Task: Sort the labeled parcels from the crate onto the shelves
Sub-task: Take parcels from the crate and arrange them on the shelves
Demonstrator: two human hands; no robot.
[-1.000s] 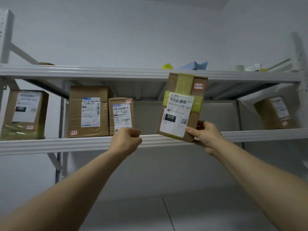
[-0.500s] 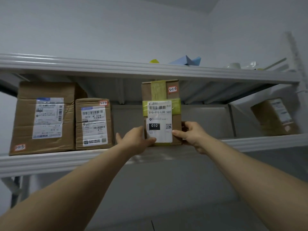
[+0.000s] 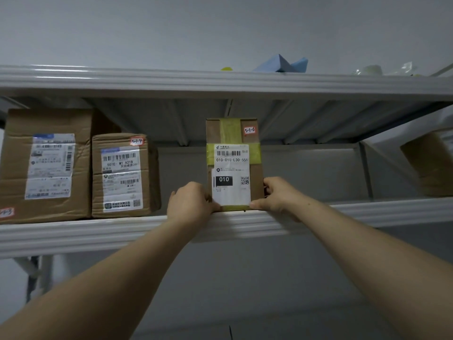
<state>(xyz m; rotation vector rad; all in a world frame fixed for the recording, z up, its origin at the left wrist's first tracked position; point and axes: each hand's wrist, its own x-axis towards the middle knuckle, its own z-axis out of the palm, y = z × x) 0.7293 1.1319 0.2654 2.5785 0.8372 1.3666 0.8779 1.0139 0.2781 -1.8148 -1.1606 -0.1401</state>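
Two hands clamp the upright S-1-6 parcel (image 3: 234,165) on the shelf (image 3: 122,231): left hand (image 3: 190,204) and right hand (image 3: 278,196) gripping its lower edges.

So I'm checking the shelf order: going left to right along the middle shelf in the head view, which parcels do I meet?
Large brown cardboard box tagged 5-1-3 → smaller brown box tagged 5-1-4 → upright yellow-taped parcel tagged 5-1-6, held by both hands → tilted brown box at far right.

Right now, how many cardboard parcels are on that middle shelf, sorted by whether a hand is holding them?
Held parcel: 1, tagged 5-1-6, between left hand and right hand.
Free-standing parcels: 3.
Total: 4.
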